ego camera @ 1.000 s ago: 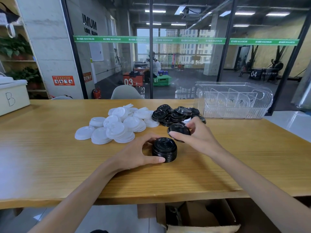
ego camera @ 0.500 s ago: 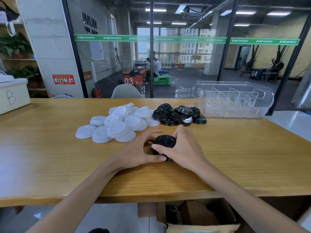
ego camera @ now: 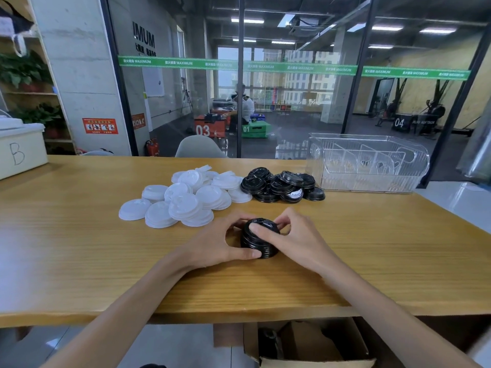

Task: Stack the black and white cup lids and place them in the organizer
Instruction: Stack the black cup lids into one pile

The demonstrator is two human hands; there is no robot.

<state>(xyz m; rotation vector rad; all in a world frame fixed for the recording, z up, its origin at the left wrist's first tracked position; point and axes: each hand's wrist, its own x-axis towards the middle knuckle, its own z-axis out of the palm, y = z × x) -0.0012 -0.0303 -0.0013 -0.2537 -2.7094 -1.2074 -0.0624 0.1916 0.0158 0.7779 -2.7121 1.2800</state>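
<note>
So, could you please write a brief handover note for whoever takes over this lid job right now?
Left hand grips the side of the black lid stack on the table; right hand pinches its top lid.
Loose black lids and white lids lie heaped behind.
Organizer at far right holds no lids.
Done: part of the black stack.
Left: remaining black lids, all white, then loading the organizer.

You held the black lid stack (ego camera: 259, 240) with your left hand (ego camera: 220, 245) and right hand (ego camera: 295, 239) on the tabletop (ego camera: 79, 248); beyond it lay white lids (ego camera: 186, 197), loose black lids (ego camera: 281, 185), and the clear organizer (ego camera: 369, 163).
</note>
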